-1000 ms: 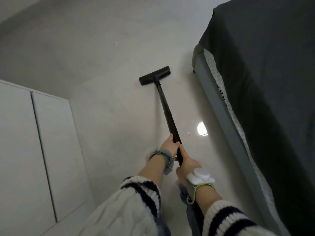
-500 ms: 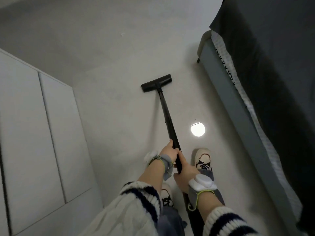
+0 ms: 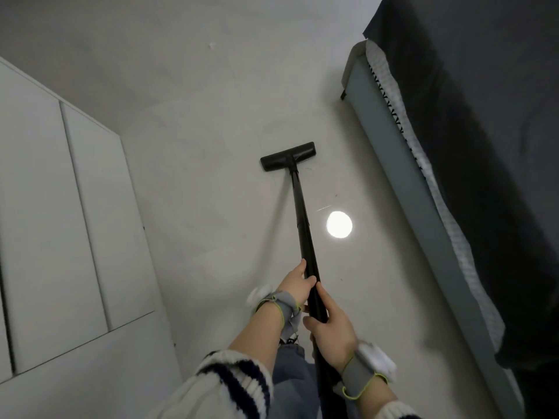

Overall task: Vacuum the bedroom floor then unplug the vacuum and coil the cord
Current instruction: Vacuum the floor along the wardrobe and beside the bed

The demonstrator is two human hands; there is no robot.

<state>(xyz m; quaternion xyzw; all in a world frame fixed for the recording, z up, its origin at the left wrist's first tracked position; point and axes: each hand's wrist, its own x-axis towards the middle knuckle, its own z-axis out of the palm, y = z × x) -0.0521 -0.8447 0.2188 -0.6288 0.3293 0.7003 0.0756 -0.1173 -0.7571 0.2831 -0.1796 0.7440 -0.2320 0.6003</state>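
right shoe gone from view | 1 wand (image 3: pixel 302 219), 1 floor head (image 3: pixel 287 156) | left hand (image 3: pixel 298 284), right hand (image 3: pixel 332 334) grip it

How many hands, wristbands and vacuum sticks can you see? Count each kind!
Hands: 2, the left hand and the right hand.
Wristbands: 2, the left wristband and the right wristband.
Vacuum sticks: 1, the black vacuum wand.
Total: 5.

Dim, soft light; a round glare spot (image 3: pixel 339 224) on the floor (image 3: pixel 211 207); wide-angle edges bend.
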